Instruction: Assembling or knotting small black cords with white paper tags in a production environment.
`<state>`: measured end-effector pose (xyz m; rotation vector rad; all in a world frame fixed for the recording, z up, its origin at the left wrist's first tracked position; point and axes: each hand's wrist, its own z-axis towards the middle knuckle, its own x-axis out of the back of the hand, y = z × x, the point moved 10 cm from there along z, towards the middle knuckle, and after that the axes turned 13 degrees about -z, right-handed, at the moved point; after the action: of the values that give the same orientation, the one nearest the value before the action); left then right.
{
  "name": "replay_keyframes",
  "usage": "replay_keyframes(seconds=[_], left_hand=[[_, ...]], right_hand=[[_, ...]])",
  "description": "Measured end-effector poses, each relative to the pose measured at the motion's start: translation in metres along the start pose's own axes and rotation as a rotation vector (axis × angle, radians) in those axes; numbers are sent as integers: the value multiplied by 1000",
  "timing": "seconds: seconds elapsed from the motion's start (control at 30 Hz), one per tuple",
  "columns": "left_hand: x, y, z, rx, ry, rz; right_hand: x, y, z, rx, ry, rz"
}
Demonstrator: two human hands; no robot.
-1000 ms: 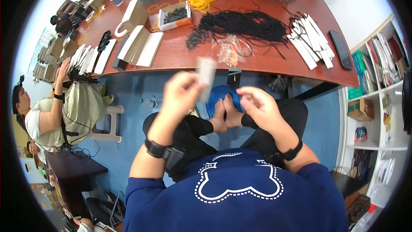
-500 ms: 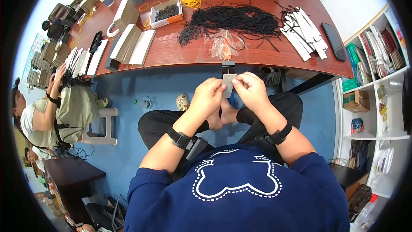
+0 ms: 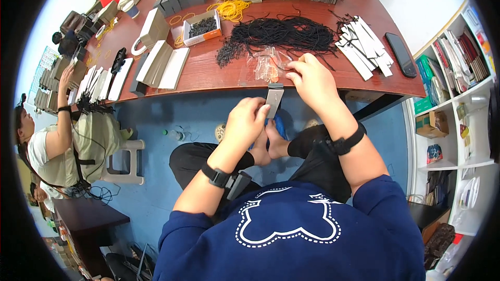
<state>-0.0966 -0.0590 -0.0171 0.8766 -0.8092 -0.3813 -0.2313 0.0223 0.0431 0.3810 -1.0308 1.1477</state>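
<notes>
Just below the table's front edge, my left hand pinches a narrow grey cardboard tag. The tag's upper end is by a dark clip-like piece at the edge. My right hand is raised over the edge, apart from the tag, with thumb and forefinger closed together beside a clear plastic bag. Whatever those fingers hold, if anything, is too small to make out. Right behind them lies a large heap of black cords, with small dark ends at its left.
White strips with black cords and a phone lie at right. A box of small black parts, yellow rubber bands and stacked cards stand at left and back. A co-worker sits at far left.
My right hand has left the tag and moved up and right, over the table edge. My left hand keeps the tag, which now tilts slightly. The co-worker's arm has lifted.
</notes>
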Motion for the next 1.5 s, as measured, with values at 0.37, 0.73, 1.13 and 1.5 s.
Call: replay_keyframes(seconds=[0.37, 0.73, 1.13, 1.5], left_hand=[[-37, 22, 25, 606, -141, -1152], [75, 16, 19, 233, 326, -1320], [62, -20, -15, 442, 316, -1547], [41, 1, -21, 446, 109, -901]], right_hand=[[21, -16, -12, -6, -69, 518], [23, 51, -22, -240, -188, 691], [24, 28, -52, -195, -331, 2487], [-15, 1, -76, -439, -423, 1843]])
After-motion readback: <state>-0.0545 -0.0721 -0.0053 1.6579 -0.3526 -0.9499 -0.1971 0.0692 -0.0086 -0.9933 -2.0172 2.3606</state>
